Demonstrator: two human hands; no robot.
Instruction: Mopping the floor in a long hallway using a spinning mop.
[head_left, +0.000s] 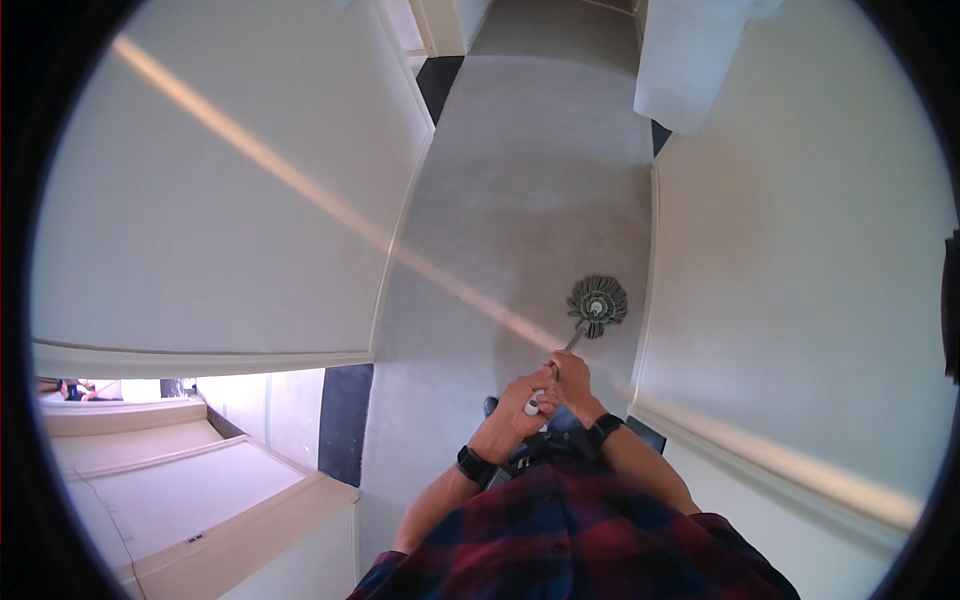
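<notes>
Both my hands grip the pole of a string mop, whose round head (598, 306) of grey strands with a green centre rests on the grey floor (517, 202), close to the right wall. My left hand (527, 407) is wrapped around the upper end of the pole, where a white cap shows. Just beyond it, touching it, my right hand (571, 379) closes around the pole (576, 339) a little lower down. A black band sits on each wrist.
Pale walls rise at the left (247, 187) and right (787, 247) of this narrow passage. A doorway opens at the lower left, with a black threshold (346, 424). White sheeting (686, 60) hangs at the upper right, and another opening lies at the upper left.
</notes>
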